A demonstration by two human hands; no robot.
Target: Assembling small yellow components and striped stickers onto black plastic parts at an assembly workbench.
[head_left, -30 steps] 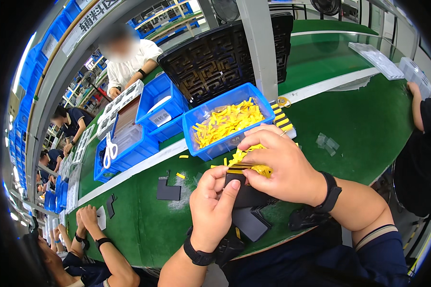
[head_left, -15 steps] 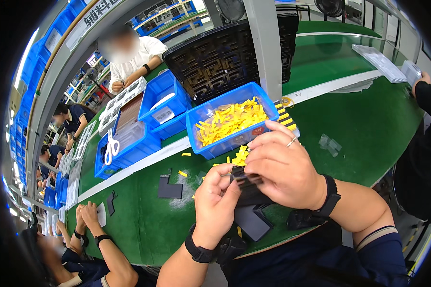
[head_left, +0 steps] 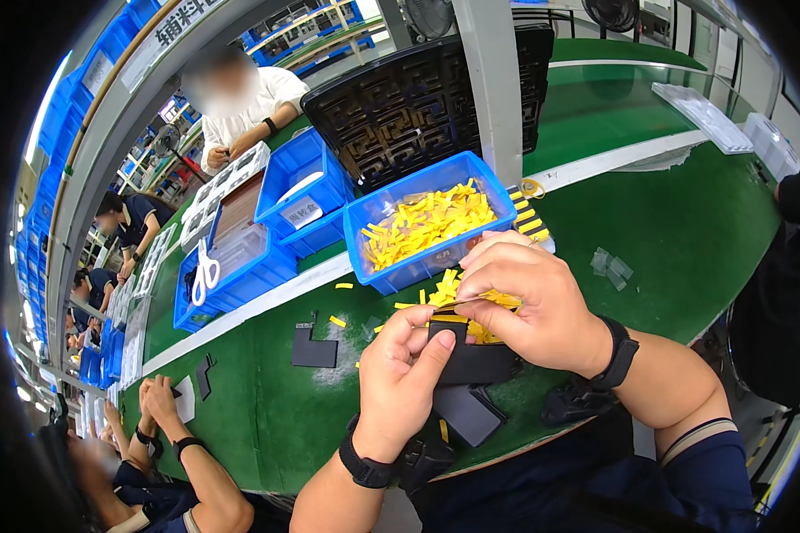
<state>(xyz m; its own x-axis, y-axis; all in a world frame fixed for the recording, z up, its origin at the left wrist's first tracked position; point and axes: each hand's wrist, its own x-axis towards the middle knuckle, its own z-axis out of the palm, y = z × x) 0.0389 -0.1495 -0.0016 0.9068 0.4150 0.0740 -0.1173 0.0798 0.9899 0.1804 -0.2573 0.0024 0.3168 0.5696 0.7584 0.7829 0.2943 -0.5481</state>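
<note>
My left hand [head_left: 402, 369] grips a flat black plastic part [head_left: 449, 351] between thumb and fingers. A yellow strip lies across the part's top edge. My right hand [head_left: 533, 306] is closed in a pinch at that edge; a thin sliver shows by its fingertips, too small to name. Loose yellow strips [head_left: 443, 289] are heaped just beyond the fingers. Behind them stands a blue bin [head_left: 387, 282] full of yellow strips. Below my hands lies another black part [head_left: 469, 415], and an L-shaped black part [head_left: 314, 348] rests to the left.
Blue bins [head_left: 240, 289], one with white scissors [head_left: 206, 273], stand at the left. A grey post [head_left: 489, 89] rises before a black tray [head_left: 400, 115]. Clear plastic scraps [head_left: 611, 268] lie right. A co-worker's hands [head_left: 160, 400] are at the left; another person [head_left: 249, 107] sits opposite.
My right hand has shifted slightly, its fingers now pinching at the part's top edge. The black part shows more of its flat face. At far right, a co-worker's hand has left the clear box.
</note>
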